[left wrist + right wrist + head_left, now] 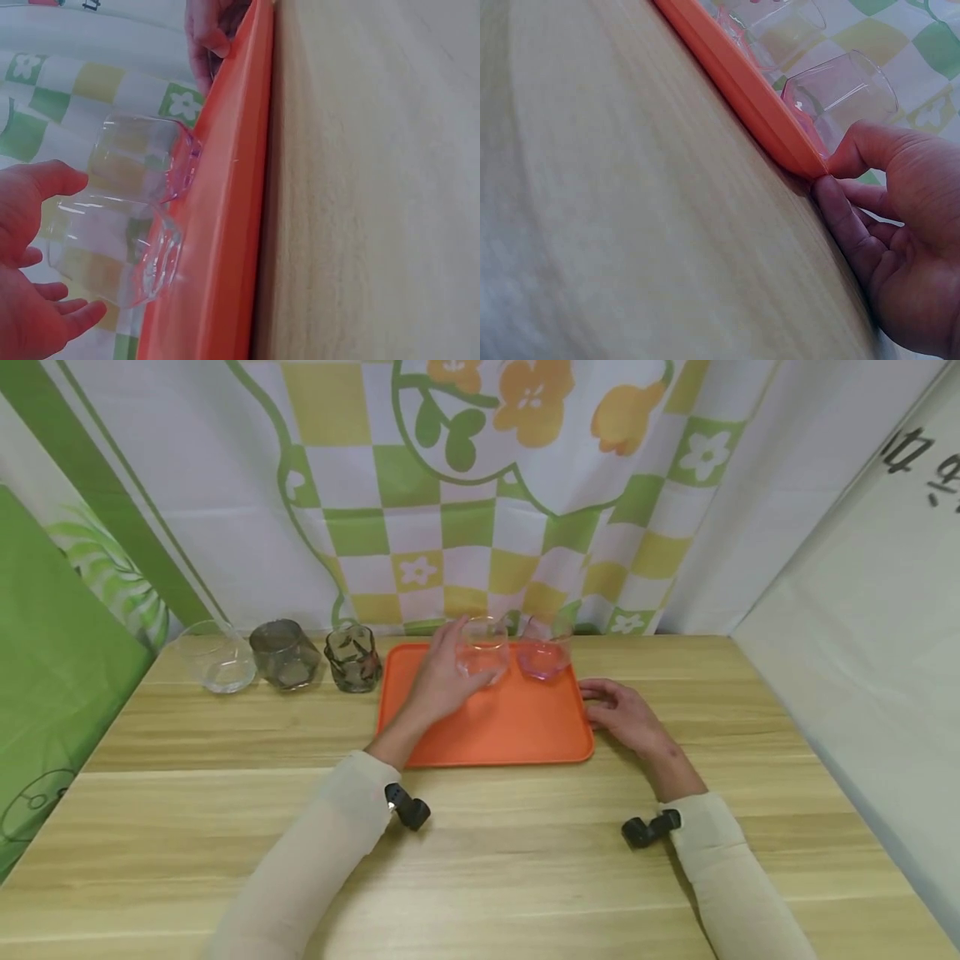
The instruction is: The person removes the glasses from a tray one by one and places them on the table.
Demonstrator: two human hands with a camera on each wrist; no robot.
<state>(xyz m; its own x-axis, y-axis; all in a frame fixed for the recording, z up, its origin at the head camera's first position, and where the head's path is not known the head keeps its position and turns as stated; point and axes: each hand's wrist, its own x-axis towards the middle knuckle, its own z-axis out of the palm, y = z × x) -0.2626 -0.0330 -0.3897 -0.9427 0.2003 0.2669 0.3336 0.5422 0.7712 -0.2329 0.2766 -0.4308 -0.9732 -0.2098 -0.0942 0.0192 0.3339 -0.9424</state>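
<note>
An orange tray lies on the table, with two glasses standing upright along its far side. One is a clear glass; the other, to its right, is a clear glass with a pink base. My left hand is at the clear glass, thumb and fingers spread apart around its upper part. In the left wrist view those fingers look loose, and contact with the glass is hard to make out. At the tray's right edge, my right hand pinches the rim between thumb and forefinger.
Left of the tray, three more glasses stand in a row near the table's back edge: a clear bowl-shaped glass, a smoky grey glass and a dark faceted glass. Behind them hangs a patterned curtain.
</note>
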